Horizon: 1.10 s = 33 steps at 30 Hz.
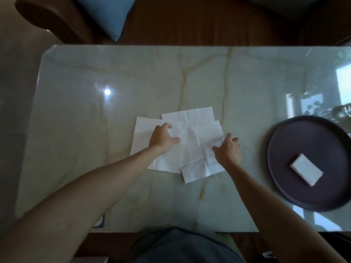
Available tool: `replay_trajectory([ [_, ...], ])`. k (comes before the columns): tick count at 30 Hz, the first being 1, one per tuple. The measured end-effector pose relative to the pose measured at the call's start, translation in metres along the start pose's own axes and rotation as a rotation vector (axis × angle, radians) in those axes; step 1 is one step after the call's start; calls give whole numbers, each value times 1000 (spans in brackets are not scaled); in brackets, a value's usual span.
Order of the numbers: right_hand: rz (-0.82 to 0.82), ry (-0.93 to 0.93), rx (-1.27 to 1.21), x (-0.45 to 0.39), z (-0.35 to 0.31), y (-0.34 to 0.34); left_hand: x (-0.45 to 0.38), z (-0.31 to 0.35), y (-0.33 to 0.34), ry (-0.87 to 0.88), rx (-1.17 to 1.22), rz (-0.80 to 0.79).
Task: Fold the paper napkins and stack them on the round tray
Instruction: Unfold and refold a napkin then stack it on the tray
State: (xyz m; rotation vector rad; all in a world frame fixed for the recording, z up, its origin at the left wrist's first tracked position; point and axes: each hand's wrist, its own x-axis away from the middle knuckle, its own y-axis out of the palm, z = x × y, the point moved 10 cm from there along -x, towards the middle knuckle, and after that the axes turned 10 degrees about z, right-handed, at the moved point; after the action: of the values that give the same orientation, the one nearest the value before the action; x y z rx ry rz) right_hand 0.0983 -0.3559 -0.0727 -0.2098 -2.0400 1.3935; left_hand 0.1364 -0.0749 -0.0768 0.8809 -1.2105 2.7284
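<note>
Glossy marble table [133, 76] (window glare), brown sofa [171, 19]

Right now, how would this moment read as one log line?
stage: folding | left hand: on unfolded napkins | right hand: at napkin edge | round tray: one folded napkin

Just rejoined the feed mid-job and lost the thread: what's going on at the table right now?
A person is working on a pile of unfolded napkins spread overlapping on the marble table. The left hand rests on the sheets with fingers curled, and the right hand touches the right edge of the nearest sheet. One folded napkin already lies on the round tray to the right. Several sheets are not yet folded.
</note>
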Motion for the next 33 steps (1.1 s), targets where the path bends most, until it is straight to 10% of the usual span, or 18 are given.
replay_trajectory([
  [19,-188,20,-433,-8,-11,-50,4,5,4,-24,91,-40],
  [33,-430,-64,-1033,76,-84,-131,106,45,37,-360,889,-685],
])
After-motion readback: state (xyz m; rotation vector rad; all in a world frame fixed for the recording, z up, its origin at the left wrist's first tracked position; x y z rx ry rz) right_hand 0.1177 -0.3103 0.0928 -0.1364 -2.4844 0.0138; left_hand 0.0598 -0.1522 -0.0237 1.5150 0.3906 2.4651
